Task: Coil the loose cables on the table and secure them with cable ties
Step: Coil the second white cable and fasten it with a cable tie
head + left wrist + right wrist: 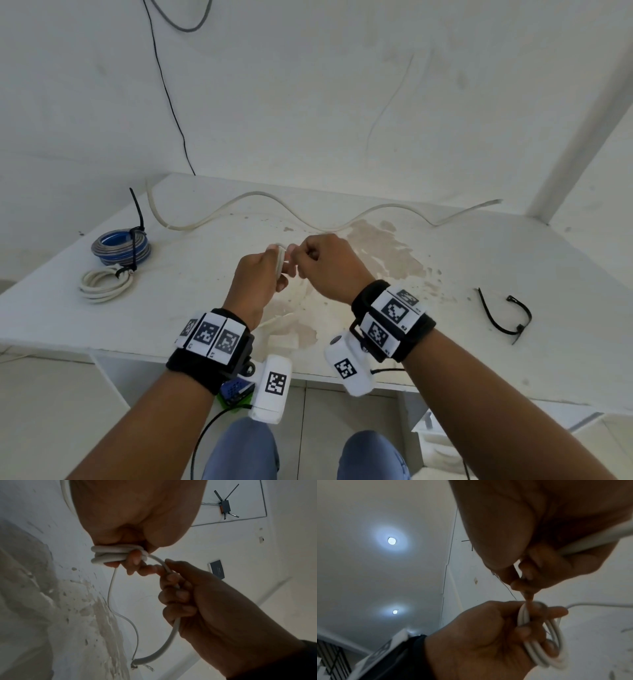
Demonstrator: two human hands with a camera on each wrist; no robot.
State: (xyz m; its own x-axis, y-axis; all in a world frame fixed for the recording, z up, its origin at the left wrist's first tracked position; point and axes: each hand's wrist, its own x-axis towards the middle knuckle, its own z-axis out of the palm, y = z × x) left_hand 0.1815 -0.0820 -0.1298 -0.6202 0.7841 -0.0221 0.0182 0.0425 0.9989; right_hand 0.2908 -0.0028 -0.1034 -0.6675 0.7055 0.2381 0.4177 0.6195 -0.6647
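My left hand (270, 270) holds a small coil of white cable (281, 261) upright above the middle of the table, fingers curled round its loops (113, 555). The right hand (318, 260) sits close beside it. Its fist grips the same cable's free tail (171, 635), which ends in a frayed tip (137, 662). From the right wrist, the coil (544, 649) shows in the left hand's (479, 635) fingers, and the tail (590, 543) runs through the right palm. Two black cable ties (507, 317) lie loose at the right.
A long wavy white cable (239, 202) lies across the back of the white table (479, 246). At the left sit a blue and grey coil (120, 246) and a white coil (106, 284), each bound with a black tie. The wall stands behind.
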